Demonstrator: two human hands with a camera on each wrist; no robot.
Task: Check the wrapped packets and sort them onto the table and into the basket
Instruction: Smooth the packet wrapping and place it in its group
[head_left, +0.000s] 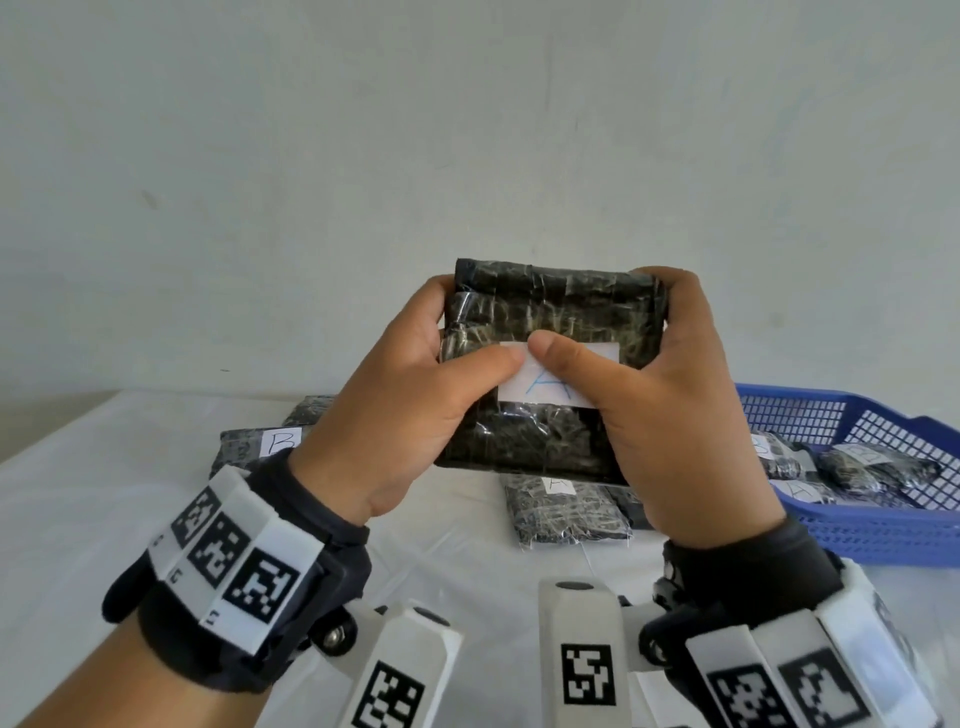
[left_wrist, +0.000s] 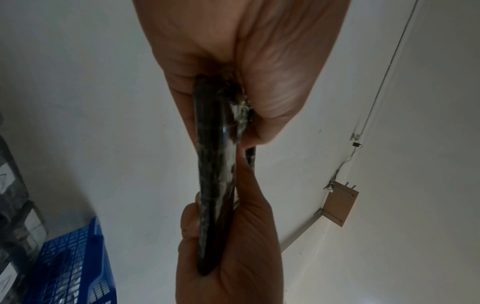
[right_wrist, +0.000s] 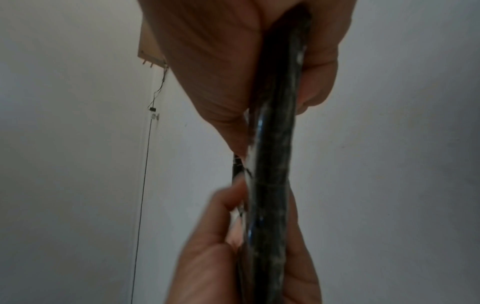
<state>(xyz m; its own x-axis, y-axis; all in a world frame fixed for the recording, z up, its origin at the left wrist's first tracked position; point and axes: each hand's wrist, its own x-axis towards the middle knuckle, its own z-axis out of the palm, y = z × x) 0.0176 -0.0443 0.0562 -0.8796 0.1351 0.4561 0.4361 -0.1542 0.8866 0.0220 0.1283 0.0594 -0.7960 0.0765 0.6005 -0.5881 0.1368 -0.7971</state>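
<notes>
I hold one dark wrapped packet (head_left: 550, 312) upright in the air above the table, its face towards me. A white label (head_left: 545, 392) on it bears a blue letter A. My left hand (head_left: 441, 353) grips the packet's left edge, thumb on the front beside the label. Gripping the right edge is my right hand (head_left: 670, 364), whose thumb lies on the label. The left wrist view shows the packet (left_wrist: 213, 185) edge-on between both hands. In the right wrist view the packet (right_wrist: 275, 164) is also a thin dark slab pinched from both ends.
A blue mesh basket (head_left: 852, 530) at the right holds several labelled packets (head_left: 878, 467). On the white table (head_left: 104, 519) lie a packet marked B (head_left: 249, 447) at the left and a packet marked A (head_left: 561, 514) under my hands. A plain wall stands behind.
</notes>
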